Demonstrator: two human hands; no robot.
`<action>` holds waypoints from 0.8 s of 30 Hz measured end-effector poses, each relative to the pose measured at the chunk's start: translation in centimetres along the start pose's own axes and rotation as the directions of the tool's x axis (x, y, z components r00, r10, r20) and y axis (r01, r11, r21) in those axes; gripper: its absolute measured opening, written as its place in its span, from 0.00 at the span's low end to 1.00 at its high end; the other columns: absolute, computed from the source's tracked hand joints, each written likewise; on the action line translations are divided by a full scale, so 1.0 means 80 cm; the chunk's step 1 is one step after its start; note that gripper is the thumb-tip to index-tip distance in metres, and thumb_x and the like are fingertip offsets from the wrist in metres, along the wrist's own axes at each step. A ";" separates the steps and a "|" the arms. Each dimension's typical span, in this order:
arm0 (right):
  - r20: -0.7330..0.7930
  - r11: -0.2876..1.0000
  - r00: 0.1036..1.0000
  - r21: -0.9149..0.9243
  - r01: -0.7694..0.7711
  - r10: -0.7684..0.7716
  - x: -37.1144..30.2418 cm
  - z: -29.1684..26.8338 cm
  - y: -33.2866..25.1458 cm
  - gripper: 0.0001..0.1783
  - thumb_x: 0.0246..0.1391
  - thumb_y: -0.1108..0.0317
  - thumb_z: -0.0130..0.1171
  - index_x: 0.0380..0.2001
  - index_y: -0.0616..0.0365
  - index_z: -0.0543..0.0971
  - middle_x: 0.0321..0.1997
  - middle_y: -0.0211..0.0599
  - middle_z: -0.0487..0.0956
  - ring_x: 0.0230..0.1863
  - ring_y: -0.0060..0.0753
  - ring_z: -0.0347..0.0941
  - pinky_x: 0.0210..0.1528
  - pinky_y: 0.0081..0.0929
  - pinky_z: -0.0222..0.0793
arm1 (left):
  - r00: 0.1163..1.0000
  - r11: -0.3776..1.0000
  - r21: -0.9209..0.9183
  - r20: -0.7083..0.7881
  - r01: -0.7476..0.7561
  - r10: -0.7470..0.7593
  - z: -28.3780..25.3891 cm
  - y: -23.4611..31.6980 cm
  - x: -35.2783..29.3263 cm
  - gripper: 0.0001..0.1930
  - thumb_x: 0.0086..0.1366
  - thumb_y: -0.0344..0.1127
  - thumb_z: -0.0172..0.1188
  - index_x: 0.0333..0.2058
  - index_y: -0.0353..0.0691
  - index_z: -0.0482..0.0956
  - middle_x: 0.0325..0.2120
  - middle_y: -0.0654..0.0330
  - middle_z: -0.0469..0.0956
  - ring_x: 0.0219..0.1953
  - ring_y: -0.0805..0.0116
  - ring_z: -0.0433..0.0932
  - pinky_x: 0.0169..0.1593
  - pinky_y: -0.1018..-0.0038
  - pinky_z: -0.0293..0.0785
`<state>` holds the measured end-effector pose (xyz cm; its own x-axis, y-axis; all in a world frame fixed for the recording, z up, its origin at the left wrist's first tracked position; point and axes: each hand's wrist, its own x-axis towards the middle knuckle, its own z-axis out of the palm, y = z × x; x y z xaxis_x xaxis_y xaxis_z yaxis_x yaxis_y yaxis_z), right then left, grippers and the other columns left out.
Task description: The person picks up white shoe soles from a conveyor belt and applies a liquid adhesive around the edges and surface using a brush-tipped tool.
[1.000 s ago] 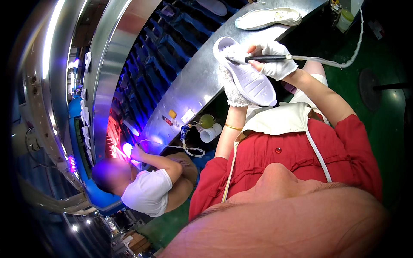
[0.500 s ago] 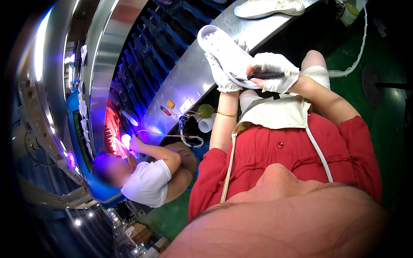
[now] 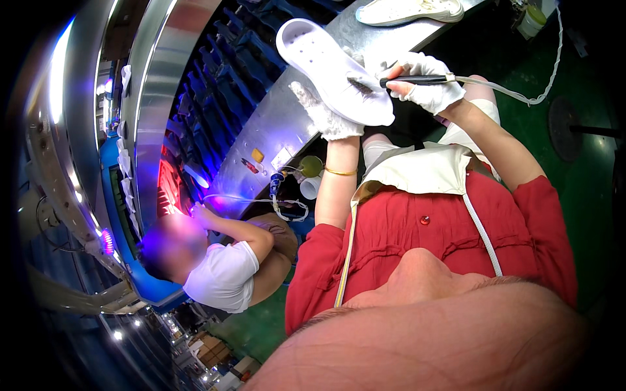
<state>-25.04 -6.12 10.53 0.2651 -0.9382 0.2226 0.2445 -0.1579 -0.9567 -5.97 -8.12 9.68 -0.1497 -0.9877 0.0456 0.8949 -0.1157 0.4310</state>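
A white shoe sole (image 3: 323, 65) with small holes at its heel end is held up at a tilt over the metal bench edge. My left hand (image 3: 326, 119), in a white fabric glove, grips it from below and behind; part of that hand is hidden by the sole. In my right hand (image 3: 430, 98), gloved with bare fingertips, is a black-handled brush (image 3: 417, 80) fed by a clear tube (image 3: 502, 96). Its dark bristles lie against the inner face of the sole, near the wider end.
Another white shoe (image 3: 407, 12) lies at the bench's (image 3: 261, 130) far end. An olive-green round container (image 3: 311, 166) and a white cup (image 3: 310, 188) stand by the near edge. On the left a person (image 3: 225, 277) in white works under purple light. A black stand base (image 3: 564, 130) is at right.
The sole has shifted up and left and turned more toward me. My right hand has moved up slightly, and the brush's bristles now show against the sole.
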 end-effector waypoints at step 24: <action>0.039 0.959 0.989 0.239 -0.151 0.146 0.002 0.020 0.013 0.05 0.47 0.75 0.60 0.30 0.63 0.76 0.29 0.34 0.77 0.26 0.20 0.73 0.29 0.17 0.70 | 0.998 0.993 0.117 0.051 -0.027 0.021 -0.004 0.008 0.004 0.38 0.59 0.68 0.37 0.61 0.50 0.56 0.57 0.58 0.63 0.57 0.55 0.63 0.60 0.56 0.60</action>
<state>-23.21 -5.94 9.85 0.3337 -0.9386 0.0880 0.4176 0.0635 -0.9064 -5.33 -8.51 9.67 -0.1522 -0.9833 0.1002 0.8435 -0.0764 0.5317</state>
